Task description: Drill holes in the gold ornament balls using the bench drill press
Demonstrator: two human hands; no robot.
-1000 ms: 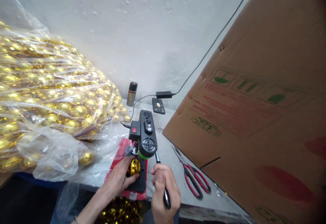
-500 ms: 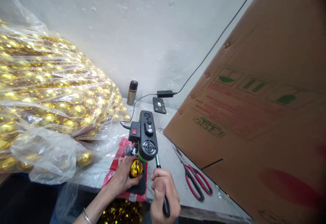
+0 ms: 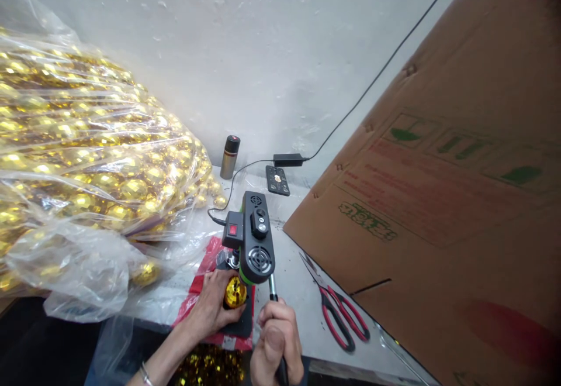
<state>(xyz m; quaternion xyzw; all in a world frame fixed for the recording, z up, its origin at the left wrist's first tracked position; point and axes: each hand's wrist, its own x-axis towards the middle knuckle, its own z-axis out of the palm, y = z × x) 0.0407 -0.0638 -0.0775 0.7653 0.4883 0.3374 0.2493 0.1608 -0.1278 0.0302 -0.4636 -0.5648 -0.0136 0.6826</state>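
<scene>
A shiny gold bauble (image 3: 235, 292) is gripped between the thumb and fingers of my left hand (image 3: 214, 304). It sits over the dark base (image 3: 240, 326) of a small black drill-press-like machine (image 3: 258, 234), right beneath the machine's head. My right hand (image 3: 277, 339) is wrapped around the black grip of the machine's lever (image 3: 273, 286), whose metal rod slants up to the head. The head partly hides whatever lies between it and the bauble. A red plastic sheet (image 3: 193, 301) lies under the base.
A big clear bag (image 3: 87, 140) of gold baubles fills the left. On the right leans a large cardboard box (image 3: 421, 210), with red-handled scissors (image 3: 342, 313) beside it. Behind the machine are a dark-capped bottle (image 3: 230, 158), a phone (image 3: 277, 181) and a power adapter (image 3: 288, 159).
My right hand and the lever grip have moved slightly down and left. My left hand keeps its hold on the bauble. The whole view has shifted a little.
</scene>
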